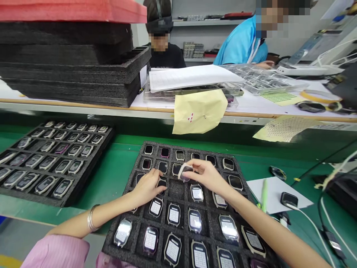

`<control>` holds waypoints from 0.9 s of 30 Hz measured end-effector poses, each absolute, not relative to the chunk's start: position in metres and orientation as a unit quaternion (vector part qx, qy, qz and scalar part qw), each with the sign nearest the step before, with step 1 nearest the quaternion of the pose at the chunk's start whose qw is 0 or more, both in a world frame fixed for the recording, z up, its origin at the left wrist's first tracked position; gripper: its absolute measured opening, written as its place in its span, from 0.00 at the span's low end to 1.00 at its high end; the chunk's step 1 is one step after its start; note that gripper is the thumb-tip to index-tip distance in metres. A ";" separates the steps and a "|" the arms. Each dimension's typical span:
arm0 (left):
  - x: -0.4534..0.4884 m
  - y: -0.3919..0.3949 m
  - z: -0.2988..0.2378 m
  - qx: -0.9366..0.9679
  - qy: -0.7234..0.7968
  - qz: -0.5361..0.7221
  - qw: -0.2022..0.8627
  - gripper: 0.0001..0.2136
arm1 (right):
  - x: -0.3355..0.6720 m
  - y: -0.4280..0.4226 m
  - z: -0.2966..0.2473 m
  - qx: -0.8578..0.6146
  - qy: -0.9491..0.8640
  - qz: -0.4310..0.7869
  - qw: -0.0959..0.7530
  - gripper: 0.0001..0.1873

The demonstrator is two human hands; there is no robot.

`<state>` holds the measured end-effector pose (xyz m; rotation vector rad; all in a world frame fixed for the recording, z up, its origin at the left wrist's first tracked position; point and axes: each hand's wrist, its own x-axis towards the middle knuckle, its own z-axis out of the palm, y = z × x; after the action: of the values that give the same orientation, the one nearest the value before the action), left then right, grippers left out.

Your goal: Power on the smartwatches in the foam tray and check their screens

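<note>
My right hand (205,174) pinches a pale-framed smartwatch case (184,172) without a strap, held tilted just above a black foam tray (175,191). Below it, one compartment of the tray shows bare foam. My left hand (149,187) reaches into the tray to the left, its thumb and fingers closed around a dark-screened smartwatch (162,182) in its slot. Watches in the nearer rows have lit white screens, such as the smartwatch (174,214) in front of my hands. Those in the far rows are dark.
Another foam tray (92,160) with several watches lies at left. Stacked black foam trays (69,74) stand on the shelf under a red one. A yellow paper (200,111) hangs off the shelf edge. At right are a cabled watch (289,199) and green pen (264,195). Two people sit opposite.
</note>
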<state>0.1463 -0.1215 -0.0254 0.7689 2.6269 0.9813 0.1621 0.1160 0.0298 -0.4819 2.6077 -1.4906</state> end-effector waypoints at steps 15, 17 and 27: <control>0.105 -0.058 0.071 0.179 0.502 0.819 0.213 0.13 | 0.162 0.135 0.075 -0.034 0.584 -0.809 0.052 0.26; 0.105 -0.053 0.072 0.168 0.488 0.831 0.206 0.12 | 0.162 0.138 0.075 -0.046 0.559 -0.826 0.064 0.28; 0.124 -0.053 0.066 0.165 0.614 0.746 0.197 0.23 | 0.166 0.148 0.070 -0.083 0.563 -0.818 0.079 0.19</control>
<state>0.1243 -0.0533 0.0660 0.4630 1.7195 2.0897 0.1664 0.1480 0.0695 -0.2492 1.6853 -2.4489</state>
